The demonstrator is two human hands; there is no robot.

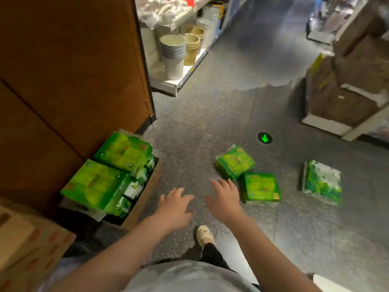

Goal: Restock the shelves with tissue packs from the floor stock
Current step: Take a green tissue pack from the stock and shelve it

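Two green tissue packs lie on the grey floor, one (pixel 235 162) farther away and one (pixel 260 186) nearer. A third pack (pixel 322 181) with a green and white print lies apart to the right. More green packs (pixel 99 183) are stacked on an open cardboard box (pixel 140 204) at the left. My right hand (pixel 224 198) hovers with fingers spread just left of the two floor packs, holding nothing. Beside it, my left hand (pixel 175 205) is also spread and holds nothing.
A tall brown wooden panel (pixel 69 72) rises at the left. Cardboard cartons (pixel 27 247) sit at the lower left. A low shelf with stacked pots (pixel 173 57) stands beyond. Brown boxes (pixel 345 85) fill the right. My foot (pixel 204 236) is on the floor, near a green arrow marker (pixel 264 138).
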